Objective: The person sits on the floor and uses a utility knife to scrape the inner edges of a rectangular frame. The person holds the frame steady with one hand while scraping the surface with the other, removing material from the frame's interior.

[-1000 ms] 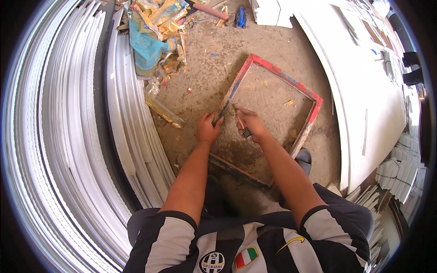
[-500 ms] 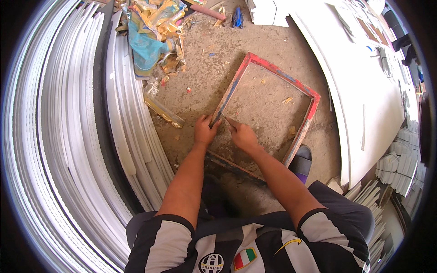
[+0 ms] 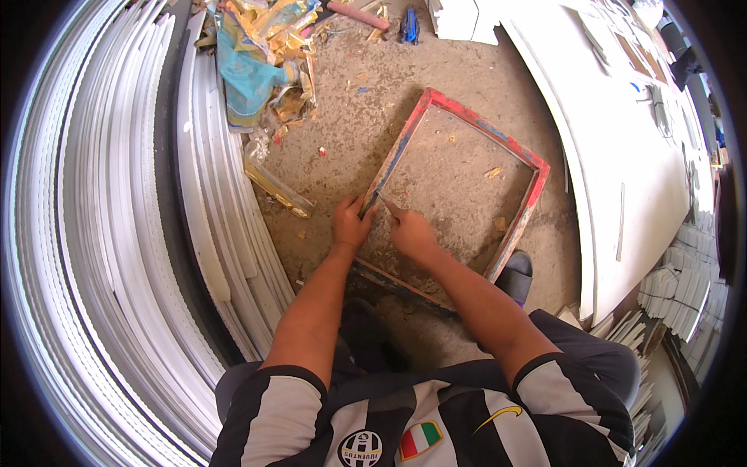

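A rectangular frame (image 3: pixel 486 131) with worn red and blue paint lies on the floor in front of me, turned at an angle, with nothing stretched across it. My left hand (image 3: pixel 351 223) is closed round its left bar, near the middle of that side. From inside the frame, my right hand (image 3: pixel 413 233) reaches to the same bar. Its fingers are closed on a thin dark tool (image 3: pixel 384 201), whose tip is at the bar's inner edge close to my left fingers. Most of the tool is hidden in my hand, so its exact kind is unclear.
White sheets (image 3: pixel 117 194) stand stacked along my left. Crumpled yellow tape and film scraps (image 3: pixel 272 39) lie at the far left, near a blue tool (image 3: pixel 409 26) and a pinkish roll (image 3: pixel 358 15). A large white board (image 3: pixel 622 171) is at right. My sandalled foot (image 3: pixel 515 274) is beside the frame.
My right hand has shifted very slightly left along with the tool. My left hand keeps its hold, and the frame stays in nearly the same place.
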The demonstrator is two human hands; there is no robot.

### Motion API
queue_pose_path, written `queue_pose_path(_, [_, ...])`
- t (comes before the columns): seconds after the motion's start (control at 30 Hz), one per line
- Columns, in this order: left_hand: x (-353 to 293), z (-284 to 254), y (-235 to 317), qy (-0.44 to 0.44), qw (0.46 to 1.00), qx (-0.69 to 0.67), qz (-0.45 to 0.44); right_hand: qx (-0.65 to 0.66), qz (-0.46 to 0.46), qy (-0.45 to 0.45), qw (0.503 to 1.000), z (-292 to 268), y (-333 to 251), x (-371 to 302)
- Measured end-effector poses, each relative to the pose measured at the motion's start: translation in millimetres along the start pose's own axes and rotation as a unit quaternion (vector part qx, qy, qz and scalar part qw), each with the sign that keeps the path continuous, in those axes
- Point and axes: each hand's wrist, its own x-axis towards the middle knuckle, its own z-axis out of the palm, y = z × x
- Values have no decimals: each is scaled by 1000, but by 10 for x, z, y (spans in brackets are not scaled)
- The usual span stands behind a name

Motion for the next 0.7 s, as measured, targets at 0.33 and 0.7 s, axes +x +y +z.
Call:
queue_pose_path(0.33, [-4,-10,-31,-27,999,24,-38,471,142,-97,865,81,367,131])
queue_pose_path(0.7, [-18,-75,-77,-44,996,19,-72,74,-56,3,996,-86,171,5])
